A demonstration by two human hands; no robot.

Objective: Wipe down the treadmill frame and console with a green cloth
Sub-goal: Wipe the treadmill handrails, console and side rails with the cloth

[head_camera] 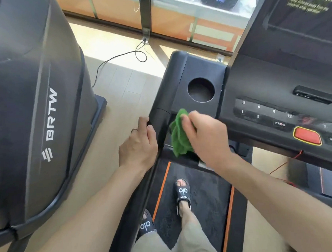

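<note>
While bunched: green cloth (178,134) under right hand (203,137).

A grey BRTW-marked machine (37,112) stands left, with a black cable (118,57) on the wooden floor (125,85).

**Tight on the left, open floor beyond**

I see my left hand (138,144) wrapped on the black handrail (159,114) at centre frame, and my right hand (205,137) holding the green cloth (179,134) just beside it, so the gap between them is narrow. The console (273,86) fills the right and upper right, walling off that side. A large grey machine (37,112) marked BRTW blocks the whole left of the frame. Between it and the handrail runs a strip of bare pale floor (125,85), crossed higher up by a black cable (118,57). Lower centre, the treadmill belt (208,190) lies open around my sandalled foot (182,195).
</note>
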